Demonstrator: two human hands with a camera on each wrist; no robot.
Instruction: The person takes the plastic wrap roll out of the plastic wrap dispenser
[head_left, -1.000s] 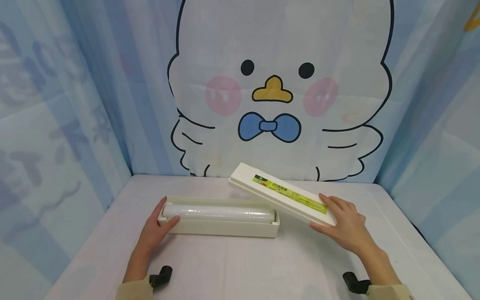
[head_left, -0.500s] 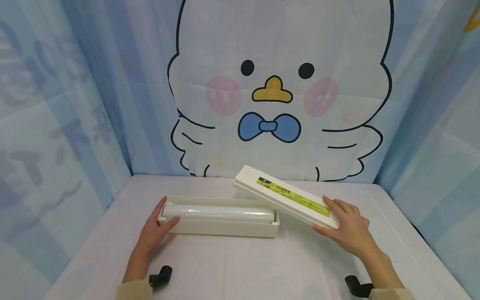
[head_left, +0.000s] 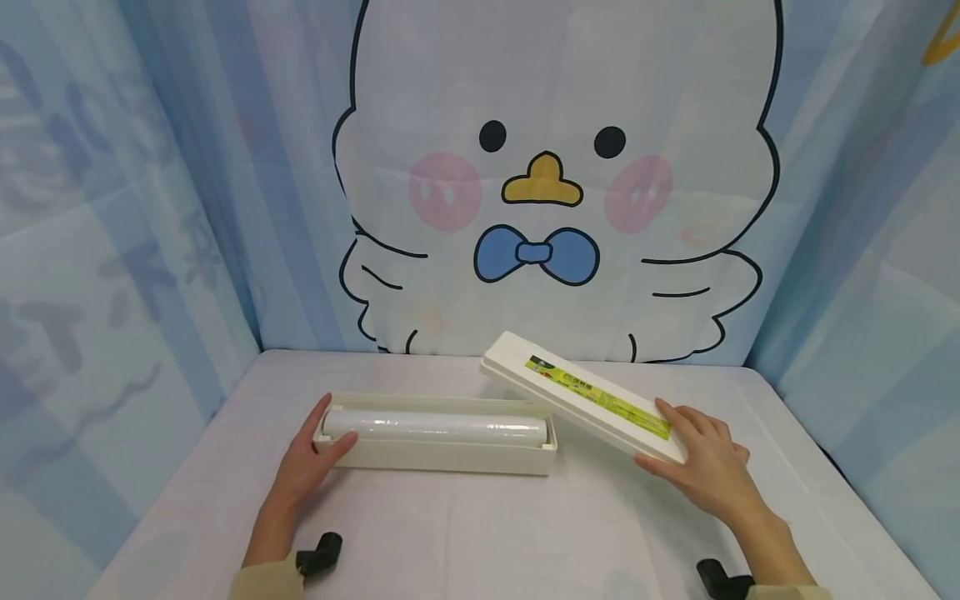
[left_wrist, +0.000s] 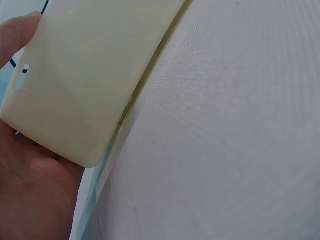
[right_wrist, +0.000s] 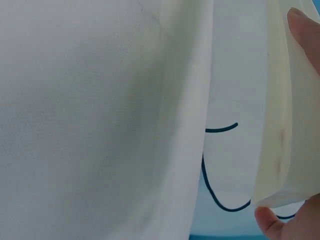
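Observation:
A long cream cling film box [head_left: 450, 458] without its cover lies on the table in the head view. Inside it is a roll of clear plastic film [head_left: 442, 427]. My left hand [head_left: 300, 467] grips the box's left end, thumb on the front wall and fingers round the end. In the left wrist view that thumb [left_wrist: 20, 32] presses the box wall [left_wrist: 95, 70]. My right hand [head_left: 708, 467] holds the right end of the white lid [head_left: 555, 392], which bears a yellow-green label [head_left: 600, 396]. Tilted, the lid hangs above the table, as the right wrist view [right_wrist: 280, 125] lid edge shows.
A white cloth covers the table [head_left: 480, 533]. Behind it hangs a curtain [head_left: 540, 308] printed with a cartoon bird, and blue curtains [head_left: 112, 292] stand at both sides. Black wrist mounts [head_left: 321, 554] sit by both beige sleeves.
My right hand and the lid have moved right and slightly towards me, away from the box. The left hand and the box have stayed practically still.

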